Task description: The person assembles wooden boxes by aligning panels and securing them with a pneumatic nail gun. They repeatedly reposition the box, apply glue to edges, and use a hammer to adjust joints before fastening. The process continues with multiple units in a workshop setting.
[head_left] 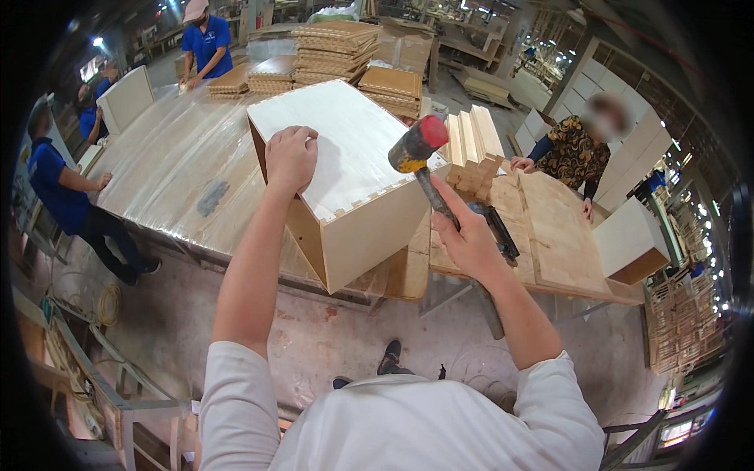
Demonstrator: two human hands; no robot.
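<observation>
A wooden drawer-like box (369,224) with a white top panel and finger-jointed edges sits in front of me at the table's near edge. My left hand (291,159) grips its left edge, fingers bent over the white panel and the thumb hidden. Closed around the handle of a mallet, my right hand (469,243) holds it by the box's right corner. The mallet (422,143) has a dark head with a red face and a yellow patch; its head is raised above the corner. A black tool (500,234), perhaps a nail gun, lies just beyond my right hand.
A plastic-covered table (169,157) spreads left. Stacked brown panels (334,51) stand behind the box, pale wood strips (475,145) at right. Across a plywood bench (561,228) is a person in a patterned top (577,153); several in blue shirts work at left.
</observation>
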